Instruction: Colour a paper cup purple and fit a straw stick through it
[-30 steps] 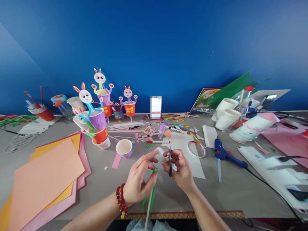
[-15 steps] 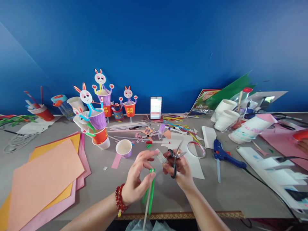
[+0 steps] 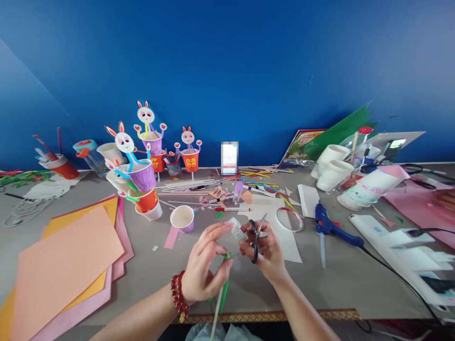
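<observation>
My left hand (image 3: 204,267) pinches the top of a thin pale stick (image 3: 216,310) with a bent green strip (image 3: 223,297) at its end. The same hand's index fingertip touches the upper left corner of a small whitish printed piece (image 3: 237,230). My right hand (image 3: 270,253) grips the piece's lower right edge. A pair of black-handled scissors (image 3: 255,245) also rests in my right hand, blades pointing up and slightly parted. A purple-sided paper cup (image 3: 182,219) and a pink paper strip (image 3: 171,237) lie left of my hands. A tape roll (image 3: 300,223) is to the right.
Stacked cups with rabbit figures (image 3: 138,177) stand at the left behind coloured paper sheets (image 3: 64,265). A blue glue gun (image 3: 336,229) and a power strip (image 3: 394,265) lie right. Pens and scraps scatter behind. Part of another person's hand (image 3: 448,199) shows at the right edge.
My left hand has shifted slightly right and down with the stick and green strip. The scissors have turned a little in my right hand. Both hands remain on the whitish piece.
</observation>
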A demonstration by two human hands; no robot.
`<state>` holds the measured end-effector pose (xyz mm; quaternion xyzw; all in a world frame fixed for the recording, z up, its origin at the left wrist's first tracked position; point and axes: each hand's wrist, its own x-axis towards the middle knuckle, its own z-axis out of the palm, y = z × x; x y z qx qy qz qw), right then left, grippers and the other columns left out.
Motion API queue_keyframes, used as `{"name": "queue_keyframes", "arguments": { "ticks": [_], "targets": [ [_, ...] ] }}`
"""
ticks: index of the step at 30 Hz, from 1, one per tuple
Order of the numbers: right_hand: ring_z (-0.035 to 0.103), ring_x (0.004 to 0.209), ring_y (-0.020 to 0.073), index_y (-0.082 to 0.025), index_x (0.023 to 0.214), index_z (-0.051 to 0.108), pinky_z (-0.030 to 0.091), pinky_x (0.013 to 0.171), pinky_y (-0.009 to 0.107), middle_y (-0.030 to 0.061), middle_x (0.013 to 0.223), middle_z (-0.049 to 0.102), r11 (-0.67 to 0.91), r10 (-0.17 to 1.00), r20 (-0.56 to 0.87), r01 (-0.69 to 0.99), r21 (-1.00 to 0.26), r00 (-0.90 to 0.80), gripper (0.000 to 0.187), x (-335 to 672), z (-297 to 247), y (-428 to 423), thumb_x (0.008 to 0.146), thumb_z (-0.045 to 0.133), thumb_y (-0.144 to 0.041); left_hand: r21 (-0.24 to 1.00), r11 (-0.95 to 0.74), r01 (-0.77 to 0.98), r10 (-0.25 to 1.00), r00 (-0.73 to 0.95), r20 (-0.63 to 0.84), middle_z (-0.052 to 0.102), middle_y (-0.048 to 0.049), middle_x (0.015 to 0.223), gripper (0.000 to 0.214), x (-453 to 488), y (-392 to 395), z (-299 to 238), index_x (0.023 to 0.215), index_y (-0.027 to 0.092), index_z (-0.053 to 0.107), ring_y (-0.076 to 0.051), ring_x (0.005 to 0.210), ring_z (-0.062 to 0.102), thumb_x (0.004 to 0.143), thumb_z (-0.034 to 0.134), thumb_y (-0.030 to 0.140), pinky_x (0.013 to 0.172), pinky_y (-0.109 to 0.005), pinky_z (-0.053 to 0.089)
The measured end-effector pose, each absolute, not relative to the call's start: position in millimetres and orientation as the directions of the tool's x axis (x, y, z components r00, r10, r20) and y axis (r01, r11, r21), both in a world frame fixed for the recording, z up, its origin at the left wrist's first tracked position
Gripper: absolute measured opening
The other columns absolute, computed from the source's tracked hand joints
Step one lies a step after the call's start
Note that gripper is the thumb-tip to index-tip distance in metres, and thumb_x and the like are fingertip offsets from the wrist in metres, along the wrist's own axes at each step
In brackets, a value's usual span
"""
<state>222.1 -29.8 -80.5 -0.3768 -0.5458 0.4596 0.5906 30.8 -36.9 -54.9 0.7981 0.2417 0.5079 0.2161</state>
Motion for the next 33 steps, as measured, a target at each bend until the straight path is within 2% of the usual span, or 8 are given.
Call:
{"name": "queue_keyframes", "arguments": {
  "ticks": [3,8,12,17,22,30,33],
  "targets": [
    [0.059,0.061,0.0096,-0.026,0.100,0.054,0.053,0.053,0.024,0.0000,0.096,0.058,0.328,0.944,0.330,-0.055,-0.943,-0.024,0.028,222,-78,-30,0.081,0.075,-0.024,0.609,-0.771,0.184,0.629,0.362,0.688,0.051,-0.0178,0.143,0.027,32,-37,-53,0.099,0.019,0.049,-0.031,0.126,0.049,0.079,0.052,0.001,0.099,-0.052,0.043],
    [0.061,0.063,0.0117,-0.024,0.099,0.054,0.054,0.056,0.026,0.0011,0.093,0.059,0.403,0.915,0.404,0.086,-0.911,-0.013,0.027,222,-81,-28,0.080,0.073,-0.022,0.708,-0.695,0.127,0.704,0.322,0.633,0.053,-0.0148,0.140,0.021,33,-39,-49,0.096,0.021,0.049,-0.028,0.121,0.052,0.084,0.051,0.004,0.094,-0.047,0.047],
    [0.064,0.067,0.0132,-0.024,0.103,0.054,0.056,0.062,0.027,0.0019,0.095,0.061,0.450,0.891,0.453,0.187,-0.873,-0.028,0.031,224,-87,-27,0.078,0.072,-0.016,0.779,-0.619,0.097,0.762,0.312,0.567,0.055,-0.0133,0.135,0.016,31,-38,-49,0.095,0.021,0.050,-0.026,0.117,0.055,0.088,0.050,0.007,0.095,-0.046,0.046],
    [0.068,0.071,0.0161,-0.024,0.109,0.055,0.056,0.068,0.028,0.0032,0.094,0.068,0.535,0.837,0.540,0.338,-0.774,-0.088,0.041,225,-89,-30,0.073,0.062,-0.005,0.846,-0.530,0.054,0.824,0.269,0.499,0.055,-0.0139,0.130,0.009,29,-37,-52,0.092,0.021,0.050,-0.027,0.119,0.054,0.092,0.049,0.011,0.096,-0.045,0.045],
    [0.069,0.070,0.0181,-0.024,0.111,0.055,0.056,0.070,0.030,0.0015,0.087,0.072,0.598,0.781,0.612,0.434,-0.674,-0.125,0.051,225,-83,-34,0.065,0.052,-0.001,0.843,-0.536,0.050,0.815,0.292,0.501,0.051,-0.0143,0.131,0.008,31,-40,-55,0.092,0.020,0.052,-0.027,0.121,0.053,0.092,0.050,0.013,0.101,-0.048,0.044],
    [0.070,0.069,0.0175,-0.026,0.111,0.056,0.056,0.070,0.028,-0.0013,0.084,0.072,0.628,0.744,0.658,0.452,-0.634,-0.111,0.051,223,-86,-36,0.066,0.052,-0.002,0.782,-0.620,0.057,0.759,0.296,0.580,0.050,-0.0148,0.128,0.012,36,-46,-50,0.098,0.021,0.053,-0.029,0.126,0.047,0.090,0.048,0.012,0.103,-0.050,0.043],
    [0.070,0.068,0.0170,-0.026,0.109,0.057,0.057,0.069,0.028,-0.0006,0.088,0.072,0.601,0.759,0.647,0.464,-0.651,-0.076,0.051,222,-88,-38,0.065,0.052,-0.002,0.749,-0.658,0.073,0.730,0.305,0.612,0.056,-0.0130,0.117,0.015,38,-45,-49,0.098,0.021,0.051,-0.029,0.123,0.048,0.088,0.050,0.010,0.104,-0.053,0.040]
  ]
}}
